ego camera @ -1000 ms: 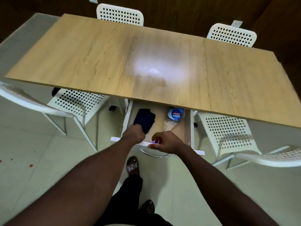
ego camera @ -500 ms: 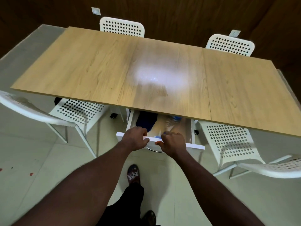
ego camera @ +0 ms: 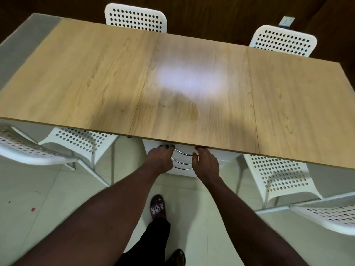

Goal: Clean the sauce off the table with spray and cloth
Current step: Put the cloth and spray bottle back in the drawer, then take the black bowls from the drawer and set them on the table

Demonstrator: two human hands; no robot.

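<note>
The white drawer [ego camera: 223,160], which a second ago stood pulled out with a dark cloth and a bottle lying in it, is now pushed in under the front edge of the worktop [ego camera: 96,83], and its contents are out of sight. The left hand [ego camera: 160,159] and right hand [ego camera: 205,164] have left the drawer's top front edge, which they gripped half a second ago. Both now press against the closed front, one on each side of the chrome handles [ego camera: 182,162].

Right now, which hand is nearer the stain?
Right. The right hand is at the table edge nearly in line with the stain; the left hand is further left.
</note>
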